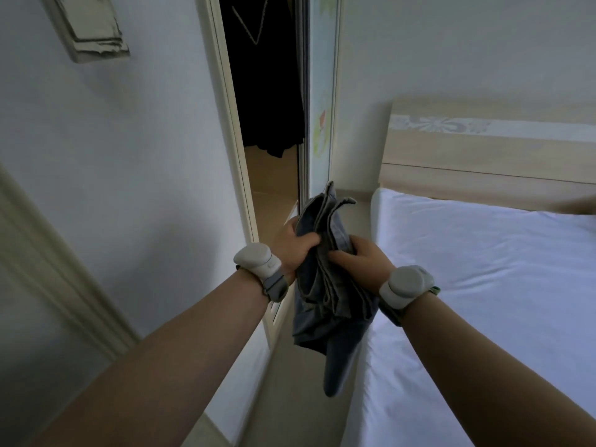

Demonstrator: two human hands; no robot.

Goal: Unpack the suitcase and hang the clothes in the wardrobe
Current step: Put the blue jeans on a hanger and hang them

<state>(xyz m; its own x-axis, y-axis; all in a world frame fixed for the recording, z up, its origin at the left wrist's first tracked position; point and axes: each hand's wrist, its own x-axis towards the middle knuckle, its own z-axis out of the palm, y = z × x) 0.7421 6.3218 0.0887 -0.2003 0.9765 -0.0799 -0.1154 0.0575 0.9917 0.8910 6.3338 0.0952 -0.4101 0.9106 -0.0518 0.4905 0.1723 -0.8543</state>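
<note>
Just below the middle of the frame, both bare hands have hold of a bunched grey-blue denim garment (324,301). It is folded into thick layers, with its upper edges sticking up above the knuckles and a long tail hanging down towards the bottom centre.

The left hand (294,246) grips the garment from the left side. Its thumb is pressed across the front of the cloth and its fingers are wrapped out of sight behind. The right hand (362,263) meets it from the right, fingers curled tight into the folds just beside the left thumb. Both are closed firmly on the cloth, and neither touches anything else. Each wrist carries a rounded pale grey band device, the left one (256,260) and the right one (405,286).

The garment is held in the air in front of the narrow open gap of a cream-framed wardrobe (230,117), which runs from the top centre down to the hands. Inside it is dark, and a black garment (274,101) hangs above a light brown wooden floor panel. To the right of the gap stands a pale sliding door with a faint leaf print (322,101).

The right half of the frame shows a bed with a white sheet (490,285) and a light wooden headboard (477,156). A cream wall-mounted box (88,30) sits at the upper left.
</note>
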